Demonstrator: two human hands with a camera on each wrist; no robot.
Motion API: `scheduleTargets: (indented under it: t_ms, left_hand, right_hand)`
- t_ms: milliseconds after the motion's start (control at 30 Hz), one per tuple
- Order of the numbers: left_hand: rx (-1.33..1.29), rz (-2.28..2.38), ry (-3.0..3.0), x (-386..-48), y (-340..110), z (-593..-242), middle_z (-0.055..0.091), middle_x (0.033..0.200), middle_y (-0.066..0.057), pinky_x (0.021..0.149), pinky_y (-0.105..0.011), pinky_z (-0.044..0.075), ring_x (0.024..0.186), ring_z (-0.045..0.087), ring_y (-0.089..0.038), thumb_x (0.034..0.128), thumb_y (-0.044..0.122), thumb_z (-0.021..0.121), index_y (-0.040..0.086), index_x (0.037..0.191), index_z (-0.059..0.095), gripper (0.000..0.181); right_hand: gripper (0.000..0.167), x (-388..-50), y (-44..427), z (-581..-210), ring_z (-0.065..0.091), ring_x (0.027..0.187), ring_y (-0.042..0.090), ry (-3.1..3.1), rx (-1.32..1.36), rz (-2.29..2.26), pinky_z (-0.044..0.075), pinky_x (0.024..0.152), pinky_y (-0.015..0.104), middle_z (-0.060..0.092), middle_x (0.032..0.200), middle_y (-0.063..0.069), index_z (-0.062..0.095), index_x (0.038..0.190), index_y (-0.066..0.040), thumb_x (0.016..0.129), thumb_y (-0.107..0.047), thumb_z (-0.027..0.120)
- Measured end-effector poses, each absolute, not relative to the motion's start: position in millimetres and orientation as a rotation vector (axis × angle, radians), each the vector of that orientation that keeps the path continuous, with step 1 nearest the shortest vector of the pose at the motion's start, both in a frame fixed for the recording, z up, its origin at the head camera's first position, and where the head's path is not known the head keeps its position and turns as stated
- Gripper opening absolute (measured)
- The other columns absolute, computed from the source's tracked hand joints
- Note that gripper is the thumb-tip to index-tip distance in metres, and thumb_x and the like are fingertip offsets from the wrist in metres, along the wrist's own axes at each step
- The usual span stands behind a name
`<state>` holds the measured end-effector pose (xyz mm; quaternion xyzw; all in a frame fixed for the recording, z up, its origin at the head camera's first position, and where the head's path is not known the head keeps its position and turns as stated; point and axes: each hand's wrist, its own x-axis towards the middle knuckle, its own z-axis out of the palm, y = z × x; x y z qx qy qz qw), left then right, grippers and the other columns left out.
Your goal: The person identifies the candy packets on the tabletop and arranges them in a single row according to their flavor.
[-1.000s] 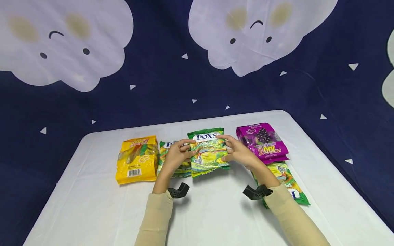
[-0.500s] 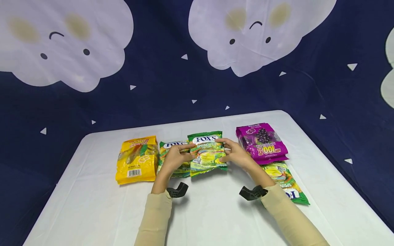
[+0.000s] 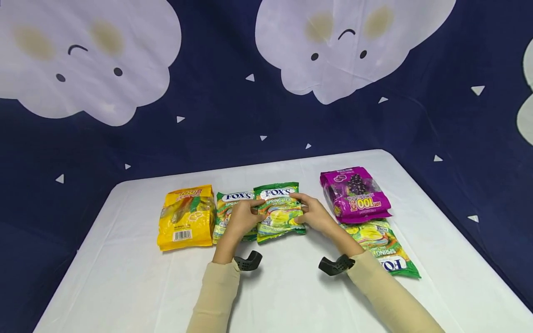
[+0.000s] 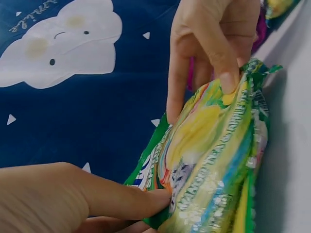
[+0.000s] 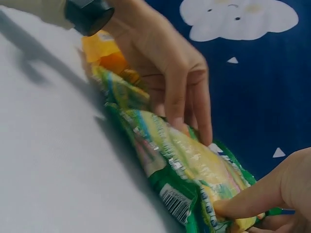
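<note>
A green and yellow Fox's Spring Tea candy bag (image 3: 278,215) lies at the middle of the white table, held from both sides. My left hand (image 3: 243,218) grips its left edge, thumb on the front face; the right hand (image 3: 318,215) grips the right edge the same way. In the left wrist view both thumbs press into the bag (image 4: 204,145). A second Fox's candy bag (image 3: 220,215) lies directly to the left, partly covered by my left hand. The right wrist view shows the held bag's barcode end (image 5: 176,201) close to the tabletop.
A yellow candy bag (image 3: 185,217) lies at the far left of the row. On the right, a purple candy bag (image 3: 355,196) overlaps another Fox's candy bag (image 3: 385,249), turned upside down. A dark blue cloth with clouds (image 3: 216,115) hangs behind the table (image 3: 283,291).
Both hands have lowered the held candy bag toward the table and shifted it slightly left, beside the second Fox's bag. The other bags stay where they were.
</note>
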<state>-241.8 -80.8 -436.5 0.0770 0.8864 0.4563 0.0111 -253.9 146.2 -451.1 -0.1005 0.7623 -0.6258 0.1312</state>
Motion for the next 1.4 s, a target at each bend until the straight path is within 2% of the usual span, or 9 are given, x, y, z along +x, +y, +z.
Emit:
scheduleTargets:
  t_ms: [167,267,433,533,667,767,1033,1400]
  left_hand:
    - [0.255,1.394,2.814,-242.1,-78.9,-437.1,0.068,0.104,-0.012,0.053,-0.028,0.044,0.066,0.057,-0.014,0.0785,0.001,0.078,0.005,0.120,0.068,0.043]
    - [0.241,1.379,2.814,-242.2,-78.3,-437.7,0.068,0.107,-0.013,0.056,-0.028,0.046,0.072,0.060,-0.015,0.0793,0.002,0.078,0.005,0.121,0.068,0.043]
    - [0.228,1.360,2.803,-242.4,-77.1,-438.3,0.066,0.115,-0.014,0.061,-0.029,0.049,0.082,0.063,-0.020,0.0807,0.003,0.077,0.005,0.122,0.067,0.043]
    - [0.245,1.358,2.804,-241.9,-75.9,-438.8,0.065,0.119,-0.015,0.062,-0.029,0.050,0.086,0.064,-0.022,0.0814,0.002,0.076,0.004,0.123,0.066,0.043]
    - [0.257,1.363,2.807,-241.3,-74.4,-439.6,0.063,0.122,-0.016,0.056,-0.027,0.047,0.075,0.061,-0.019,0.0821,0.001,0.075,0.004,0.123,0.066,0.043]
    - [0.254,1.368,2.810,-241.1,-74.0,-440.1,0.063,0.122,-0.016,0.052,-0.026,0.043,0.066,0.056,-0.016,0.0824,0.000,0.075,0.005,0.124,0.066,0.042]
    - [0.257,1.358,2.829,-241.6,-74.3,-440.6,0.063,0.123,-0.017,0.054,-0.026,0.045,0.073,0.061,-0.016,0.0823,0.001,0.075,0.004,0.123,0.066,0.041]
    - [0.252,1.355,2.804,-241.5,-74.1,-441.6,0.062,0.124,-0.016,0.053,-0.026,0.044,0.071,0.058,-0.016,0.0832,0.001,0.074,0.005,0.125,0.065,0.043]
  right_hand:
    - [0.073,-254.4,143.1,-453.1,0.054,0.117,0.041,2.433,-0.300,-1.653,0.051,0.089,0.043,0.048,0.135,0.024,0.044,0.142,-0.002,0.075,0.016,0.066]
    - [0.071,-254.5,143.3,-453.1,0.055,0.115,0.041,2.534,-0.328,-1.546,0.048,0.093,0.047,0.052,0.129,0.025,0.045,0.141,0.000,0.075,0.012,0.069]
    - [0.069,-253.5,145.2,-452.0,0.053,0.117,0.041,2.620,-0.406,-1.425,0.041,0.099,0.051,0.054,0.129,0.025,0.045,0.141,0.001,0.077,0.007,0.071]
    - [0.068,-253.3,146.3,-451.8,0.055,0.110,0.038,2.702,-0.483,-1.303,0.043,0.096,0.051,0.057,0.121,0.023,0.045,0.141,0.002,0.079,0.003,0.073]
    - [0.067,-252.1,146.4,-451.2,0.053,0.099,0.032,2.774,-0.534,-1.197,0.046,0.089,0.049,0.053,0.114,0.022,0.044,0.141,0.004,0.081,0.000,0.073]
    - [0.067,-250.7,145.8,-450.8,0.053,0.101,0.032,2.778,-0.524,-1.196,0.046,0.090,0.048,0.049,0.120,0.024,0.044,0.141,0.004,0.082,-0.001,0.073]
    - [0.067,-249.3,146.0,-450.5,0.053,0.102,0.032,2.772,-0.539,-1.184,0.045,0.092,0.048,0.049,0.122,0.024,0.043,0.142,0.004,0.083,-0.001,0.072]
    - [0.066,-250.6,149.1,-451.5,0.053,0.106,0.034,2.769,-0.567,-1.145,0.045,0.094,0.050,0.049,0.125,0.025,0.041,0.143,0.003,0.085,-0.005,0.071]
